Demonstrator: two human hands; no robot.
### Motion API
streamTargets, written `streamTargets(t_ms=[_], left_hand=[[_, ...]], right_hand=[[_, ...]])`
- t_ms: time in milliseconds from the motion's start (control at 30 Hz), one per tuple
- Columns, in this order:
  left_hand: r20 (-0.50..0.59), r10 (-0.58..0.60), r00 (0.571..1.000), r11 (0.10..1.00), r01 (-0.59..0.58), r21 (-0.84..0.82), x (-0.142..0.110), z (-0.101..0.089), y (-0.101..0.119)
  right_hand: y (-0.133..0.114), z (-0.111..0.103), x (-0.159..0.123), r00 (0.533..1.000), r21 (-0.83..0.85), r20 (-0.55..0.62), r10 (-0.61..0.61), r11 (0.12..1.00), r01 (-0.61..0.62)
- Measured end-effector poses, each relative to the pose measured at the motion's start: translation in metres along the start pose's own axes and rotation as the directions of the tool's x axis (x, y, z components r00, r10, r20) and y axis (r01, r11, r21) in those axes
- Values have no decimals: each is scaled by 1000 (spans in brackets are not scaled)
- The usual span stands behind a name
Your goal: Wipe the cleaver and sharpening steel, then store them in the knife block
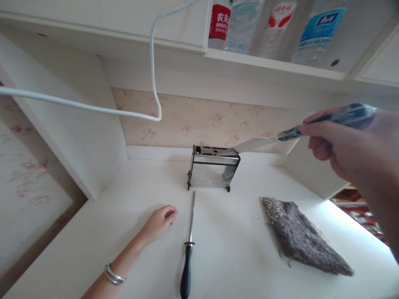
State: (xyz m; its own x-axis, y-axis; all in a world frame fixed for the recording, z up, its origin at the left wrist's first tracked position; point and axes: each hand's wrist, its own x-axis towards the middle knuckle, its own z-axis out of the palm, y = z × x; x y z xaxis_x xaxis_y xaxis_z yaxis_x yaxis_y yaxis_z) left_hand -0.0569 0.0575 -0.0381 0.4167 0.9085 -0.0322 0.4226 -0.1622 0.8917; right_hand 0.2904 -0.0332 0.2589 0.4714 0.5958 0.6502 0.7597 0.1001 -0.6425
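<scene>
My right hand is closed around the dark, pale-streaked handle of a kitchen knife. Its blade points left and slopes down, with the tip at the slotted top of a knife block. I cannot tell whether the tip is inside a slot. The block has a metal top, see-through sides and small black feet, and stands near the back wall. My left hand rests on the counter with its fingers curled, holding nothing visible. Just right of it lies a sharpening steel with a black handle.
A grey-brown fluffy cloth lies on the white counter at the right. Overhead, a shelf holds several plastic bottles. A white cable hangs across the upper left. White side panels flank the space.
</scene>
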Motion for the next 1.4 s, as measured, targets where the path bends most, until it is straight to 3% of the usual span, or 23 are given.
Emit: streamTargets(t_ms=[100, 267, 533, 700, 900, 1133, 1400], left_hand=[[-21, 45, 999, 997, -43, 64, -1, 2, 0], [-20, 81, 996, 989, -78, 124, -2, 4, 0], [-10, 109, 994, 980, -106, 168, -3, 3, -1], [-14, 118, 993, 975, -113, 190, -4, 5, -3], [-10, 132, 991, 962, -126, 242, -3, 6, -2], [-6, 131, 991, 948, -124, 293, -4, 4, 0], [2, 146, 989, 951, -141, 276, -4, 5, -2]], right_hand=[[-17, 21, 8, 998, -3, -58, -28, 1000, 28], [-15, 37, 20, 997, -46, -56, -47, 998, 45], [-9, 45, 39, 995, -210, 69, -78, 973, 90], [-23, 51, 46, 991, -216, 137, 8, 976, 22], [-35, 68, 65, 985, -269, 171, -23, 961, 69], [-24, 75, 69, 976, -227, 209, -62, 968, 110], [-8, 69, 90, 945, -231, 322, 49, 972, 28]])
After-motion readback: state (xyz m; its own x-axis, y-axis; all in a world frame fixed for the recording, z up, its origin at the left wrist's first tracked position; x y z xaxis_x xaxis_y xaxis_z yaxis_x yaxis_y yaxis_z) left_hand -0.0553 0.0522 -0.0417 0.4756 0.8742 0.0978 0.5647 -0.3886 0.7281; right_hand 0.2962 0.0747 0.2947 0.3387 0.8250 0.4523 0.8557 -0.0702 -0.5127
